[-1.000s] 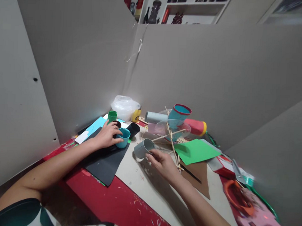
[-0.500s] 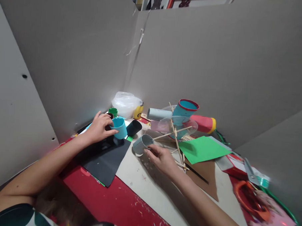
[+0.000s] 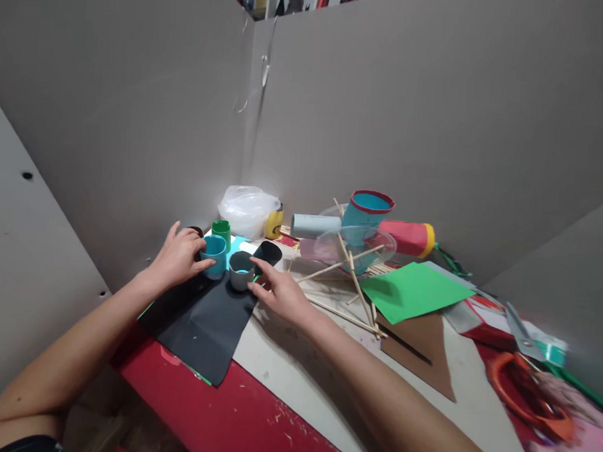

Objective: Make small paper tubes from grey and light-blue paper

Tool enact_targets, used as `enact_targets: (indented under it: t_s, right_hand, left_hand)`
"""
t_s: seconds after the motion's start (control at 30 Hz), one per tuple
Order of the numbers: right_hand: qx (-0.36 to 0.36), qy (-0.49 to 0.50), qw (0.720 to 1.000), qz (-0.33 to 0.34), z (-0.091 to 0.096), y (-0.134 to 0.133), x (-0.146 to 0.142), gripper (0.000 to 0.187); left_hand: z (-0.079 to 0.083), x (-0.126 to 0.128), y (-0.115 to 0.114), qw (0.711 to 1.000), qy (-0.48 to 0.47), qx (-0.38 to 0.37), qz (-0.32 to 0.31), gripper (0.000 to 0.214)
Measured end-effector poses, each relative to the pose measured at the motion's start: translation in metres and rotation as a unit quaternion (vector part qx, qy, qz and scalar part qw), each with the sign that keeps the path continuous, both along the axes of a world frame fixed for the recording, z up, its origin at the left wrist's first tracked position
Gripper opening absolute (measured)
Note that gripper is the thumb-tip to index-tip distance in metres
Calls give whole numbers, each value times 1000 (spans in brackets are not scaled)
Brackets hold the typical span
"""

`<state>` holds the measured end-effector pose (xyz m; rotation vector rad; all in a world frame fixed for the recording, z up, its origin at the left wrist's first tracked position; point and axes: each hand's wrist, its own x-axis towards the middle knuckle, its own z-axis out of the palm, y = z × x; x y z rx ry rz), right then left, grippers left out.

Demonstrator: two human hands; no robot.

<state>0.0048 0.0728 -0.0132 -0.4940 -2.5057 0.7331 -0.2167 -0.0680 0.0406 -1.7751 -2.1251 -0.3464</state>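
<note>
Left hand (image 3: 178,254): its grip is curving around the near-left side of the blue tube (image 3: 214,257), fingers and thumb narrowing onto the wall and holding it upright.
Right hand (image 3: 283,293): its grip is pinching the right side of the grey tube (image 3: 240,274), one finger lying near the rim and the thumb lower down.
Grey tube: it is no longer leaning over the pale board (image 3: 276,358); it is now standing fairly upright above the black sheet (image 3: 202,325), between the two grips. Whether it is fully resting there, I cannot tell.
Meaning: the two tubes are now sitting side by side, so both hands seem to be working at one spot; whether the walls are touching is hard to see.
Beyond the left grip: a green tube (image 3: 221,233) is standing behind the blue one, and a dark tube (image 3: 196,231) is partly hiding behind the fingers.
Beyond the right grip: a black tube (image 3: 269,252) is tilting just behind the fingers, while a stick frame (image 3: 350,265) is standing farther right.
Below both grips: the red counter (image 3: 244,403) is carrying everything.
</note>
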Motion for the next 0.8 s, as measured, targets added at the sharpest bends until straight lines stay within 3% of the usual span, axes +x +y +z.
enact_targets:
  t_s: [0.1,0.27,0.43,0.57,0.7,0.8]
  right_hand:
    - [2,19,1000,-14,-5,2,12,48]
    - [-6,18,995,-98,-4,24,27,43]
    - [-19,-37,991,-130,-3,41,10,57]
    - [-22,-76,988,-136,-5,44,-5,35]
    - [-19,-105,985,-133,-7,48,-8,24]
    - [-10,-111,984,-139,-8,50,-1,24]
  left_hand:
    - [-5,1,5,999,-27,-15,-5,30]
    - [-10,4,5,999,-42,13,-15,44]
    - [-13,14,-3,996,-28,71,-40,47]
    - [-9,17,-5,991,-49,110,-60,35]
    - [-1,10,11,987,-79,126,-67,31]
    - [6,0,35,989,-115,87,-27,31]
